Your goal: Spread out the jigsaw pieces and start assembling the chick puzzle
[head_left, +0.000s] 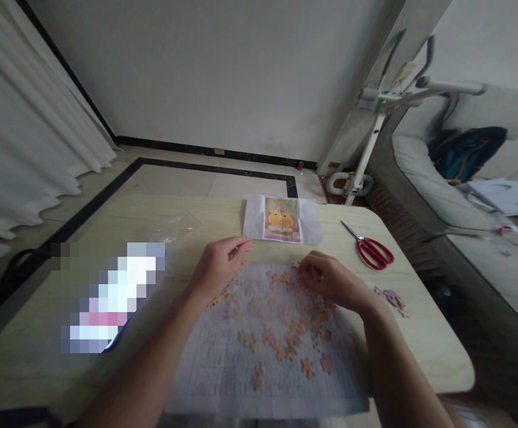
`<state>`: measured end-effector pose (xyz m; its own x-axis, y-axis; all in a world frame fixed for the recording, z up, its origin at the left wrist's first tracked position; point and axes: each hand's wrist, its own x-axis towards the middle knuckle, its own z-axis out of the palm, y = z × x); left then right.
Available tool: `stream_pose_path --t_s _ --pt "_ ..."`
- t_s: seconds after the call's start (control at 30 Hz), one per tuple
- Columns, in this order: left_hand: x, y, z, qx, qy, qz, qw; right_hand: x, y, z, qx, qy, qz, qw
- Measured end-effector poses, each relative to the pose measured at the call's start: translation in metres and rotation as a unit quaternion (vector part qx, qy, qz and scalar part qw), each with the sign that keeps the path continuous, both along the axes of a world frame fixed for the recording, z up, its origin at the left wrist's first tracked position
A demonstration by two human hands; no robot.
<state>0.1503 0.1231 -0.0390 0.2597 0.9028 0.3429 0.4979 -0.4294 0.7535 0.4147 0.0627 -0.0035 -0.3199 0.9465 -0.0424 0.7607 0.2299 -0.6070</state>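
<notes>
Many small puzzle pieces (292,342), mostly orange and pink, lie scattered over a thin printed sheet of paper (223,380) on the table. At the sheet's upper left edge is my left hand (223,261), its thumb and fingers drawn together; whatever is between them is too small to tell. My right hand (324,274) bends its fingers down over pieces at the sheet's upper right, and its fingertips are partly hidden. Beyond both hands, a creased picture sheet (282,220) shows a yellow cartoon figure.
Red-handled scissors (372,251) lie on the right of the pale wooden table (437,356). Nearer me is a small pile of purplish pieces (392,300). On the left are a pixelated bright screen (120,291) and a clear plastic bag (174,229). A sofa (499,255) stands to the right.
</notes>
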Motion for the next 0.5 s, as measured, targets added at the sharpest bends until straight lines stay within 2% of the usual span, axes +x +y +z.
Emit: stream_pose_path --t_s 0.1,0.2,0.27,0.37,0.5 --pt "0.000 0.001 0.000 0.003 0.001 -0.002 1.000 0.001 -0.001 -0.001 -0.019 0.016 -0.016 1.000" --pt "0.001 -0.002 0.006 -0.018 -0.021 -0.005 1.000 0.001 0.000 -0.002 -0.039 0.064 -0.039 0.996" --pt "0.002 -0.006 0.014 -0.064 -0.055 -0.027 0.996 -0.001 0.002 -0.003 -0.032 0.110 -0.059 0.992" --pt "0.005 -0.012 0.026 -0.161 -0.103 -0.095 0.977 -0.002 0.006 -0.006 -0.029 0.179 -0.099 0.978" --pt "0.008 -0.015 0.027 -0.229 -0.103 -0.138 0.958 -0.002 0.010 -0.009 -0.046 0.235 -0.160 0.958"
